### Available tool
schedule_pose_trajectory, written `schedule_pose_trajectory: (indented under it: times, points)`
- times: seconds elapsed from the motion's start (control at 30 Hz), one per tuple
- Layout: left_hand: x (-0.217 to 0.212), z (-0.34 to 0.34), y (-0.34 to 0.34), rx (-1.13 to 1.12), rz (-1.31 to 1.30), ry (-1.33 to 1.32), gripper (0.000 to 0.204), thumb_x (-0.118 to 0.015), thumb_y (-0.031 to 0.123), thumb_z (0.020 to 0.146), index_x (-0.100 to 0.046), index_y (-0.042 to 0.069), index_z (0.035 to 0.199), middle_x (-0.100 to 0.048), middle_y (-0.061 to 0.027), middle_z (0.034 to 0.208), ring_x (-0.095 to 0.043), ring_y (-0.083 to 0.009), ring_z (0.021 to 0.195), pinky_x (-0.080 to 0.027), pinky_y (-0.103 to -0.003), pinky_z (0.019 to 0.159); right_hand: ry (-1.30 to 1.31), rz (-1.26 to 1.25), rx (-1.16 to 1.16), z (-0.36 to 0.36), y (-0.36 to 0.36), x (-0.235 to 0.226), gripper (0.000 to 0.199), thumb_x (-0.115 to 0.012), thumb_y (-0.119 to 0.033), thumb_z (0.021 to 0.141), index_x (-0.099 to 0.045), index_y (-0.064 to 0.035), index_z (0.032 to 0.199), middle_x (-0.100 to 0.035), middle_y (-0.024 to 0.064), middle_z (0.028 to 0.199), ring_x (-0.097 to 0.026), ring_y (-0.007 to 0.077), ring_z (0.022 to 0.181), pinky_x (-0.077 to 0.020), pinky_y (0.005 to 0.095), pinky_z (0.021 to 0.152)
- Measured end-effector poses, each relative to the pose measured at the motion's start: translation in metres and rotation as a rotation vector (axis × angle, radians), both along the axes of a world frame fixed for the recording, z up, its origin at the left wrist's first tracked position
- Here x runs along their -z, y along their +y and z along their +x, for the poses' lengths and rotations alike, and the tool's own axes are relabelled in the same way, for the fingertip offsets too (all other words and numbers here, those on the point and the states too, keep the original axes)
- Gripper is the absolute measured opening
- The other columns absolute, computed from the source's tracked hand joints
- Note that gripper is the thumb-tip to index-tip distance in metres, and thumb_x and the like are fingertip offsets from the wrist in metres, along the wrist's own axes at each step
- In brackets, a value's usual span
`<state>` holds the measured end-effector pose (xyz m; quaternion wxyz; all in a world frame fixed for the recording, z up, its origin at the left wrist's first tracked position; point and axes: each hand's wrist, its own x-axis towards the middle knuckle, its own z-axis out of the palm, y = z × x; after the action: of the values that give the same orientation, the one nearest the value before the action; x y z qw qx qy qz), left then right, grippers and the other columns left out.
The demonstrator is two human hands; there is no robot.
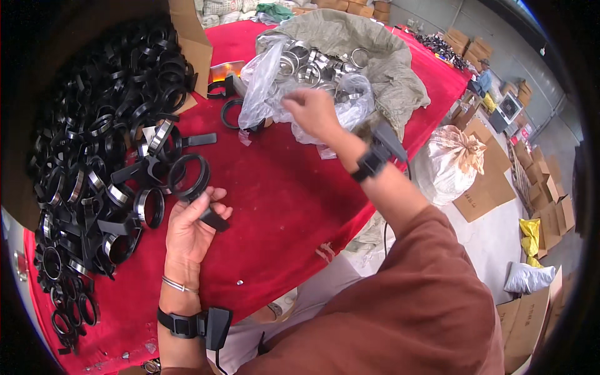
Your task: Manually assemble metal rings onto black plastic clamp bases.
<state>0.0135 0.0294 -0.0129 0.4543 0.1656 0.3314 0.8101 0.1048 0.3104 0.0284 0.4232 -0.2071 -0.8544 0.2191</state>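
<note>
My left hand (pixel 194 225) is closed round the short handle of a black ring with a handle (pixel 189 177), held upright above the red table. Over the near side of a clear plastic bag (pixel 261 84), my right hand (pixel 310 112) has its fingers curled together. Whatever those fingers may hold is hidden. Shiny metal rings (pixel 308 74) lie heaped in the bag, inside an opened grey-green woven sack (pixel 392 69). Left of my left hand spreads a large pile of black handled rings (pixel 100 144), several with metal bands inside them.
A cardboard box (pixel 190 47) stands open behind the black pile. One loose black ring (pixel 232 114) rests on the red tablecloth (pixel 281 206) beside the plastic bag. On the floor to the right are a tied white sack (pixel 451 164) and cartons (pixel 558 197). A person (pixel 484 79) is far back.
</note>
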Motion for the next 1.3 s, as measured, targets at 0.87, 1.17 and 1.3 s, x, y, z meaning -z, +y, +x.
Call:
schedule_pose_trajectory:
  times: [0.87, 1.17, 1.3]
  points:
    - [0.005, 0.001, -0.003, -0.066, -0.034, 0.272, 0.018, -0.06, 0.006, 0.084, -0.057, 0.002, 0.101, -0.061, -0.018, 0.102, -0.055, -0.0137, 0.067, -0.047, -0.031, 0.066, -0.109, 0.766, -0.275, 0.057, -0.078, 0.009, 0.015, -0.064, -0.006, 0.067, -0.053, -0.0027, 0.077, -0.048, 0.0237, 0.115, -0.051, 0.0339, 0.094, -0.048, 0.0388, 0.077]
    - [0.001, 0.009, 0.001, -0.075, 0.085, 0.323, 0.016, -0.056, 0.007, 0.088, -0.057, 0.002, 0.103, -0.063, -0.0178, 0.101, -0.06, -0.0148, 0.069, -0.049, -0.027, 0.067, 0.017, 0.848, -0.402, 0.04, -0.11, 0.019, 0.014, -0.061, -0.005, 0.063, -0.053, -0.0009, 0.074, -0.048, 0.0242, 0.115, -0.053, 0.0348, 0.091, -0.0491, 0.0371, 0.075]
    - [0.0, 0.008, 0.0, -0.109, 0.108, 0.325, 0.018, -0.057, 0.008, 0.088, -0.057, 0.001, 0.104, -0.064, -0.0142, 0.094, -0.06, -0.0151, 0.068, -0.049, -0.028, 0.068, 0.004, 0.857, -0.423, 0.037, -0.114, 0.017, 0.023, -0.067, -0.008, 0.062, -0.055, -0.001, 0.081, -0.048, 0.0233, 0.116, -0.052, 0.0361, 0.094, -0.0479, 0.0391, 0.078]
